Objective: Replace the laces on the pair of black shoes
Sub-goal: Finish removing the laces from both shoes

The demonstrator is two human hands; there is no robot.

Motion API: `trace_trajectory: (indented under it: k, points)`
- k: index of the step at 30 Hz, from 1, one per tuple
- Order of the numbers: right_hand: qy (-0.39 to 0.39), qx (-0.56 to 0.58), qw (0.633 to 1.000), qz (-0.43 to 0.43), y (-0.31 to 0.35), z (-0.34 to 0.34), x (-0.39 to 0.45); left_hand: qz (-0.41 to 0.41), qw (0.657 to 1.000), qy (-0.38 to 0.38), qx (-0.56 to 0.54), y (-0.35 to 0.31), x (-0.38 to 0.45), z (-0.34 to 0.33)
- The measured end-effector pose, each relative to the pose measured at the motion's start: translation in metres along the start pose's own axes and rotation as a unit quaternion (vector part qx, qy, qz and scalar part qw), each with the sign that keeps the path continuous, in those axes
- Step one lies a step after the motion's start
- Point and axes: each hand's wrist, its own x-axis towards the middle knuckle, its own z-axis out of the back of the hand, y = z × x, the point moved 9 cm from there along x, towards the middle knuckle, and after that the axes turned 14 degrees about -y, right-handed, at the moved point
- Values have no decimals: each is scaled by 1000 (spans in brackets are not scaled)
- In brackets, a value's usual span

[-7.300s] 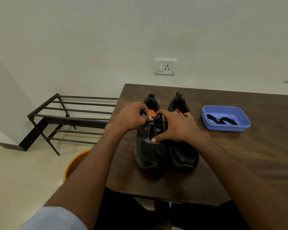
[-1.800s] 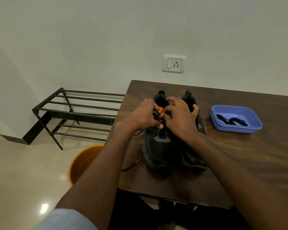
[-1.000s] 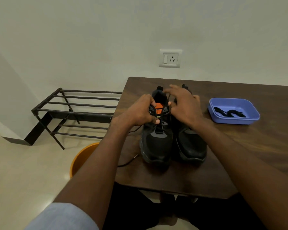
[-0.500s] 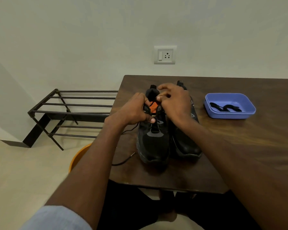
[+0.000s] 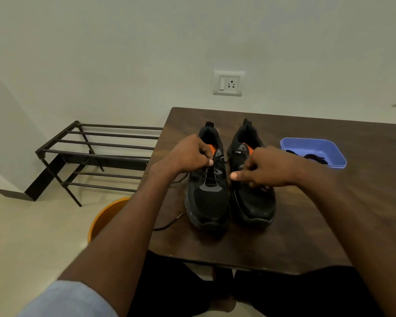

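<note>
Dark metal bar rack [image 5: 96,154] and orange round bucket [image 5: 108,216] on floor at left. Dark wooden table [image 5: 329,213] holds two black shoes side by side. Left hand [image 5: 190,155] pinches black lace [image 5: 169,223] at left black shoe [image 5: 209,195]; lace tail trails off table edge. Right hand [image 5: 264,168] clenched over right black shoe [image 5: 253,202], contents unclear. Blue plastic tray [image 5: 316,145] with black laces at right.

The right shoe [image 5: 252,179] has a small white brand mark on the grey patch of its tongue; it seems to read "CLYMB", but the letters are very small. The left shoe [image 5: 209,179] has a similar white mark on its side, too small to read.
</note>
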Motion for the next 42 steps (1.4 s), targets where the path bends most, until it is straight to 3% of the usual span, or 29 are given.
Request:
trace_trajectory:
  k: [3,5,7,8,13,16,19,21,24,29,36,39,42]
  points:
    - [-21,144,988,49,21,12,-6,10,1000,-4,-14,2,2,0]
    - [-98,206,970,80,34,23,-4,26,999,-7,-28,4,3,0]
    - [-201,99,970,98,37,27,6,36,999,-12,-39,3,2,1]
    - [-213,41,971,97,40,20,10,37,998,-15,-42,3,2,1]
    - [-149,-73,983,84,39,-27,30,35,997,-30,-55,0,2,2]
    - [-153,-76,983,69,35,-26,36,52,995,-61,-57,2,0,8]
    - [-153,-64,984,61,33,-23,36,125,971,-134,-152,15,1,31]
    - [-149,-51,986,54,31,-24,35,80,978,-162,-107,12,5,44]
    - [-153,-41,986,50,31,-25,35,11,992,-129,-2,-4,1,34]
    - [-171,-39,984,42,29,-25,36,-18,992,-108,66,-8,3,8]
    - [-182,-37,982,34,28,-22,37,113,986,-100,-75,9,1,4]
    - [-182,-35,982,21,23,-19,35,212,955,-18,-205,20,-8,-5]
    - [-184,-26,982,29,30,-20,33,143,984,-45,-91,21,0,0]
